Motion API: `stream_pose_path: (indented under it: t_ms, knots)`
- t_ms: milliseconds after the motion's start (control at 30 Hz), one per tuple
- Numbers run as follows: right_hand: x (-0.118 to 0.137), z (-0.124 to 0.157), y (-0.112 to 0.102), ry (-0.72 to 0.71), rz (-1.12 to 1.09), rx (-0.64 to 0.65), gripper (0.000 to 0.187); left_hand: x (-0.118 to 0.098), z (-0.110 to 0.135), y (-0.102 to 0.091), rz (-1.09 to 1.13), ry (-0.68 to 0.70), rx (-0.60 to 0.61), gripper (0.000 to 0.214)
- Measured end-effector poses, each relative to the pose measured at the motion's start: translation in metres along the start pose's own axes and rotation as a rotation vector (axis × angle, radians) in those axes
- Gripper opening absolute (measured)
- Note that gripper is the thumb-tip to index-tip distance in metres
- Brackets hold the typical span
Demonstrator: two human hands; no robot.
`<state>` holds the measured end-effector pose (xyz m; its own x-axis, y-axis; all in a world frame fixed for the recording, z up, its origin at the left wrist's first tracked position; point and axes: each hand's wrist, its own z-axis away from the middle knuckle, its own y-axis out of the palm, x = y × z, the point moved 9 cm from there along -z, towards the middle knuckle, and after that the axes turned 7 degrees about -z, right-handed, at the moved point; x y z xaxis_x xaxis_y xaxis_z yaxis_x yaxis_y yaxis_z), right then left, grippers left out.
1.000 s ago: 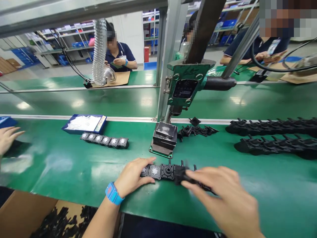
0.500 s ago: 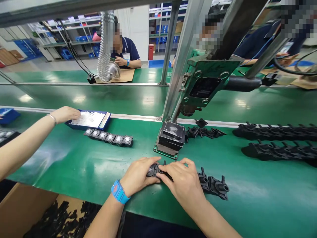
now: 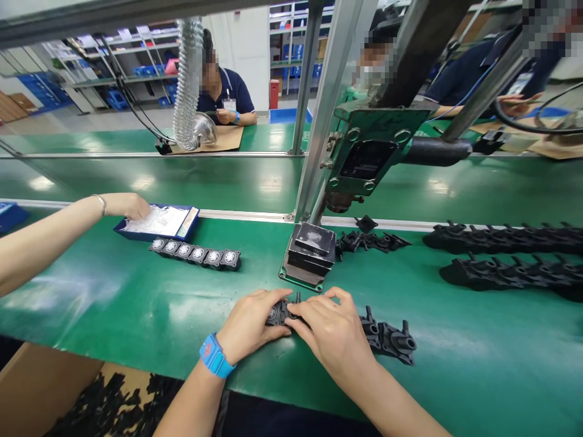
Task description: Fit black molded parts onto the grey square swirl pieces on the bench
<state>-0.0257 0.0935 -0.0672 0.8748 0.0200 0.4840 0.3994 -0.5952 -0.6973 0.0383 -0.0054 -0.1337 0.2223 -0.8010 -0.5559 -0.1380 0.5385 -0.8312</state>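
My left hand (image 3: 249, 320), with a blue wristband, and my right hand (image 3: 331, 331) are both closed on a row of small black plastic parts (image 3: 387, 337) lying on the green bench (image 3: 136, 303). The left fingers grip the row's left end, where a part with a white round inset shows. The right fingers cover its middle; the right end sticks out past my hand. Just behind stands a black block fixture (image 3: 311, 250) on a metal base under a green press head (image 3: 364, 152).
A finished row of parts with white insets (image 3: 195, 253) lies to the left, beside a blue tray (image 3: 157, 221) that a co-worker's hand (image 3: 132, 206) reaches into. Long rows of black parts (image 3: 505, 238) lie at right. A cardboard box of black parts (image 3: 104, 406) sits below the bench edge.
My right hand came in from the right and settled on the row beside my left hand. The co-worker's arm reached from the far left to the blue tray.
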Motion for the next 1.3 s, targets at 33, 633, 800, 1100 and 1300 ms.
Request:
stream_pose_path:
  t_ms: [33, 633, 800, 1100, 1300]
  knots:
    - [-0.002, -0.001, 0.001, 0.012, 0.004, 0.005, 0.006, 0.000, 0.000, 0.000, -0.002, -0.003, 0.000, 0.059]
    - [-0.185, -0.001, -0.131, 0.479, 0.294, -0.129, 0.028, -0.014, -0.001, -0.004, -0.170, 0.039, -0.008, 0.037]
    - [-0.269, 0.008, -0.122, 0.576, 0.257, -0.049, 0.046, -0.015, 0.001, -0.003, -0.165, 0.025, 0.005, 0.042]
    - [-0.267, 0.064, -0.108, 0.732, -0.025, -0.201, 0.049, 0.003, 0.018, -0.014, -0.001, -0.012, -0.041, 0.071]
    - [-0.237, 0.110, -0.108, 0.819, -0.111, -0.193, 0.066, 0.017, 0.023, -0.015, 0.060, -0.031, -0.040, 0.057]
